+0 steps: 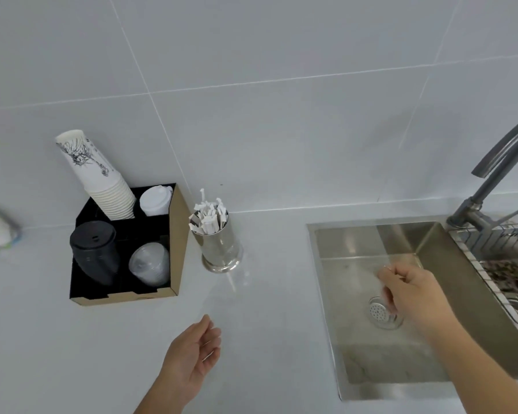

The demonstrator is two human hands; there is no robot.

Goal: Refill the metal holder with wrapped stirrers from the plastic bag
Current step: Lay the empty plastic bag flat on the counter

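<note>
While the shiny cylindrical metal holder (pixel 221 249) stands on the white counter (pixel 266 294) beside the cardboard cup organiser (pixel 178 243), packed with white paper-wrapped stirrers (pixel 208 218), the left hand (pixel 192 357) hovers empty and relaxed; the right hand (pixel 413 289), over the steel sink (pixel 356 243), pinches something clear and blurred.

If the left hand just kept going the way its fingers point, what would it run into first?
The left hand is open above the bare counter, fingers pointing up and slightly right. Along that line the metal holder full of wrapped stirrers looks like the first thing met, though depth is hard to judge.
</note>
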